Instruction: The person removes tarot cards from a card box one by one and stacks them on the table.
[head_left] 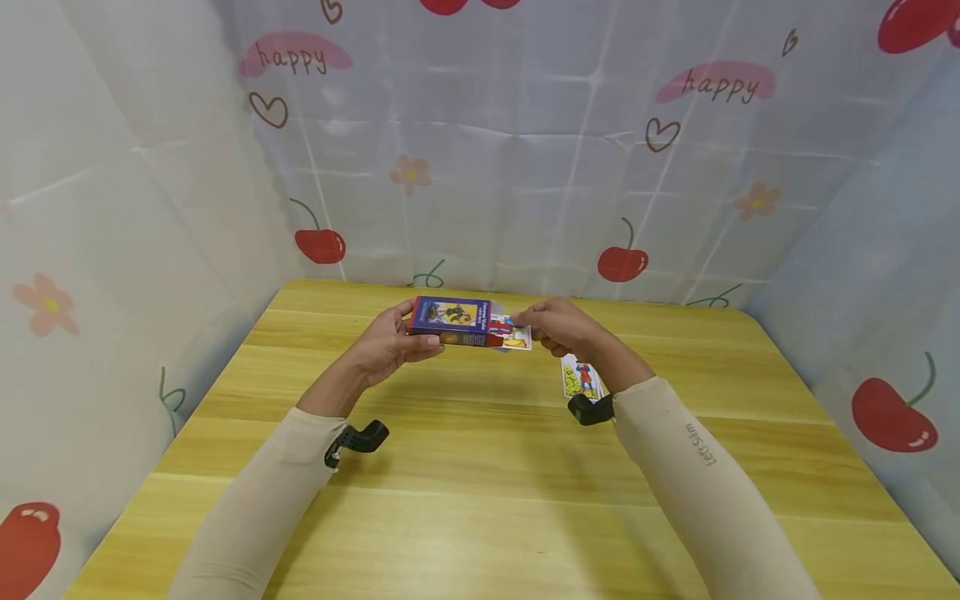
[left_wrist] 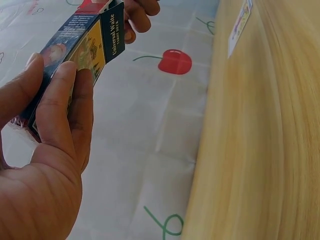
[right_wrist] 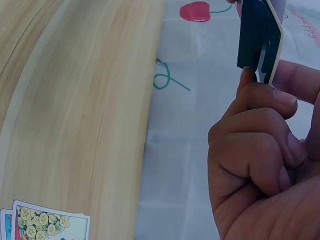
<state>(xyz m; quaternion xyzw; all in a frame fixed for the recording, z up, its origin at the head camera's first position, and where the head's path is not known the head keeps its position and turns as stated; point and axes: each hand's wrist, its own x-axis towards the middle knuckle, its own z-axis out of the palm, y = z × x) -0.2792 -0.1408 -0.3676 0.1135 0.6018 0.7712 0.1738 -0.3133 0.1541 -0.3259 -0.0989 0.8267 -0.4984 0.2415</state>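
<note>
A blue card box (head_left: 452, 317) with a picture on its front and "Universal Waite" lettering is held up above the table by my left hand (head_left: 390, 343). In the left wrist view, thumb and fingers grip the box (left_wrist: 75, 45) along its sides, and its far end stands open. Picture cards (head_left: 516, 337) stick partway out of that end. My right hand (head_left: 566, 325) pinches their outer edge between thumb and curled index finger. Below the right wrist, a few loose picture cards (head_left: 581, 379) lie on the table, overlapping; the right wrist view shows their corner (right_wrist: 50, 222).
The wooden table (head_left: 465, 500) spans the space beneath both hands. A white curtain (head_left: 480, 192) printed with cherries, hearts and flowers stands behind its back edge and along both sides. Black wrist mounts (head_left: 365, 437) hang below the forearms.
</note>
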